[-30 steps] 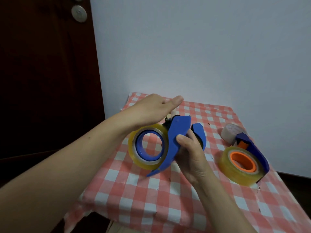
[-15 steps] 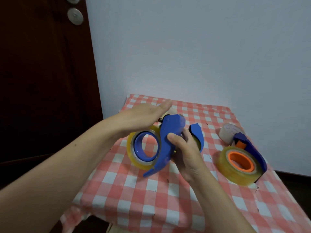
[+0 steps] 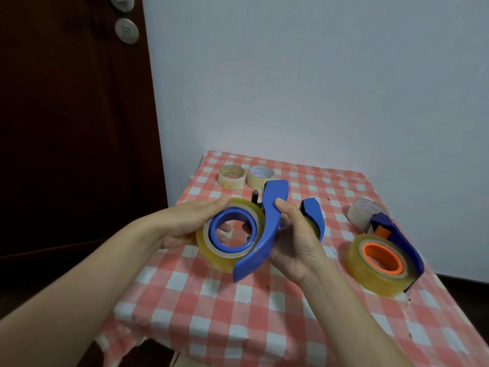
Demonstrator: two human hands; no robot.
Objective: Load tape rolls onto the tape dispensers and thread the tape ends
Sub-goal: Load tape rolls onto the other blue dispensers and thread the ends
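Observation:
A blue tape dispenser (image 3: 270, 226) is held above the checked table, with a yellowish clear tape roll (image 3: 211, 254) seated on its blue hub. My right hand (image 3: 296, 239) grips the dispenser's handle, thumb on its front face. My left hand (image 3: 185, 223) cups the roll from the left, fingers curled behind it and showing through the hub. A second blue dispenser (image 3: 397, 237) with an orange hub lies at the right, carrying its own clear roll (image 3: 370, 274). Where the tape ends lie cannot be made out.
Two cream tape rolls (image 3: 231, 177) (image 3: 260, 176) lie at the table's far side, and a whitish roll (image 3: 361, 213) sits behind the right dispenser. The red-and-white checked cloth (image 3: 238, 313) covers a small table against a white wall. A dark door (image 3: 74, 128) stands at the left.
My left hand has dropped from on top of the roll to its left side and now cups it. The view has shifted, and the two cream rolls have come into sight.

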